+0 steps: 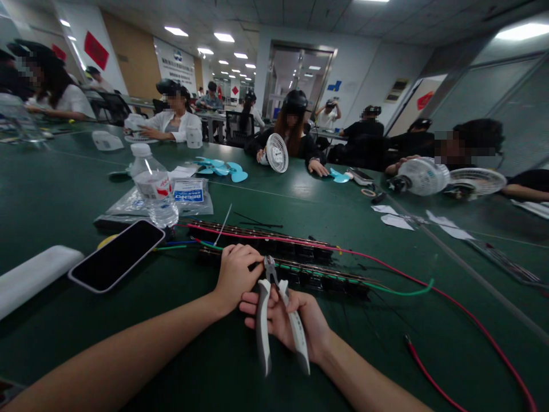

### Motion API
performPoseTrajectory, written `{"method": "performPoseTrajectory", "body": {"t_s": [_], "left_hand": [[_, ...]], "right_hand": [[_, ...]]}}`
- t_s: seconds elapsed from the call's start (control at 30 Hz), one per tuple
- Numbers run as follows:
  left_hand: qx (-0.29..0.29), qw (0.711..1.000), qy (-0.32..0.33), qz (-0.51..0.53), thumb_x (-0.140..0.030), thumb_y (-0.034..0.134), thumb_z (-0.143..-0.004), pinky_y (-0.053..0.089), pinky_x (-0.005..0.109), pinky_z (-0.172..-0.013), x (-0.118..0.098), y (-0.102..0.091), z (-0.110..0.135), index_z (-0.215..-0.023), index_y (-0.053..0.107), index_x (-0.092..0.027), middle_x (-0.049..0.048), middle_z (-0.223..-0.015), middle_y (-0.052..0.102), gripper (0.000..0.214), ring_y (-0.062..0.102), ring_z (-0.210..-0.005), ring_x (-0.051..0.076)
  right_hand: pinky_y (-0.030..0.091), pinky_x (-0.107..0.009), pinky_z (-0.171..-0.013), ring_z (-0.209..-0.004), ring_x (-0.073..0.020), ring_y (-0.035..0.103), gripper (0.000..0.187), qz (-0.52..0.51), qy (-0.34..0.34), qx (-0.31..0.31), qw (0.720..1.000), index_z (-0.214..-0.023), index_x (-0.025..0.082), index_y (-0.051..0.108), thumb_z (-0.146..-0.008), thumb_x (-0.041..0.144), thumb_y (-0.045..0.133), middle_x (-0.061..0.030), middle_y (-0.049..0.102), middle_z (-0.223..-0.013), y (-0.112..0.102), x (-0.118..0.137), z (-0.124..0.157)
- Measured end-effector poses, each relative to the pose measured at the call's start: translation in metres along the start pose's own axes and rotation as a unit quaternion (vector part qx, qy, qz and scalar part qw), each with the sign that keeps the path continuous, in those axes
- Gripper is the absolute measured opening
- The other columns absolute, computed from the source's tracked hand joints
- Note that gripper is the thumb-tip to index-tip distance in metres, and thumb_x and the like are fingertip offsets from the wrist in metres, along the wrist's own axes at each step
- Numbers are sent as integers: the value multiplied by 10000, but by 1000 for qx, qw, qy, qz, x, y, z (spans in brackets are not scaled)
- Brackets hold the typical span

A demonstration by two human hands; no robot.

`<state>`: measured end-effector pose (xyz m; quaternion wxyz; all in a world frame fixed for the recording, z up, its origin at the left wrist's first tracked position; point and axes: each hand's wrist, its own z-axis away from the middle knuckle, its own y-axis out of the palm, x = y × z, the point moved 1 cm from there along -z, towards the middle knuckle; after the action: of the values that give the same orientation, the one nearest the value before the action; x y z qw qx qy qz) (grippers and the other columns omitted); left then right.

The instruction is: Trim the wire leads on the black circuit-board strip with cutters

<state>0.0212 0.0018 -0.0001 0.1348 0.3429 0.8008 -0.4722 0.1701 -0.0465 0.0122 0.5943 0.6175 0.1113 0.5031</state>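
My right hand [295,320] is wrapped round the grey-white handles of a pair of cutting pliers [278,317], jaws pointing away at the near black strip [317,277]. My left hand [235,273] is curled, its fingertips pinched on something small at the strip's left end, right by the plier jaws. Two long black strips of components lie side by side, the far one [257,236] behind. Red wire [386,266] and green wire [403,292] run along them. A white cable tie [223,224] sticks up near the far strip.
A black phone [116,254] lies face up at left, beside a white block [30,274]. A water bottle [153,186] stands on plastic bags [189,197]. Several people sit round the green table [64,194] with white fans [277,152] and blue fan blades [223,167].
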Motion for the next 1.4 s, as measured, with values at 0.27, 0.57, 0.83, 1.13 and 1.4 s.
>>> {"method": "performPoseTrajectory", "body": {"t_s": [0.27, 0.57, 0.83, 1.13, 1.4], "left_hand": [[4, 1000, -6, 5, -215, 602, -773, 290, 397, -844, -3, -2, 0, -717, 666, -234, -20, -807, 656, 87, 544, -807, 169], [0, 1000, -11, 10, -220, 602, -782, 289, 390, -848, -1, -1, 0, -711, 662, -231, -23, -802, 652, 93, 543, -803, 168], [0, 1000, -19, 13, -223, 605, -789, 288, 372, -849, -5, -3, 1, -732, 667, -236, -33, -813, 652, 85, 542, -816, 158], [-1, 1000, -25, 17, -225, 598, -793, 287, 374, -852, -7, -4, 1, -731, 670, -238, -25, -811, 652, 96, 538, -811, 163], [-4, 1000, -19, 20, -222, 601, -791, 284, 378, -850, -7, -4, 1, -733, 670, -238, -27, -813, 652, 91, 538, -807, 161]], "right_hand": [[313, -495, -938, -977, -249, 564, 161, -26, 14, 11, 1000, -718, 149, 475, -566, 127, 424, -128, 588, -1033, 0, 0, 1], [288, -495, -960, -972, -249, 574, 134, -28, 24, 6, 999, -729, 164, 432, -595, 154, 429, -120, 599, -1013, 0, 0, 2], [372, -444, -863, -888, -214, 561, 120, -28, 10, 3, 1000, -728, 159, 433, -608, 157, 424, -125, 582, -992, -6, -2, 0], [394, -430, -801, -797, -194, 525, 107, -44, 13, 12, 999, -701, 173, 393, -600, 165, 425, -66, 538, -863, -6, -2, -2], [384, -396, -771, -761, -180, 503, 131, -49, 18, 16, 999, -711, 176, 378, -590, 163, 422, -55, 511, -833, -4, -2, -1]]}}
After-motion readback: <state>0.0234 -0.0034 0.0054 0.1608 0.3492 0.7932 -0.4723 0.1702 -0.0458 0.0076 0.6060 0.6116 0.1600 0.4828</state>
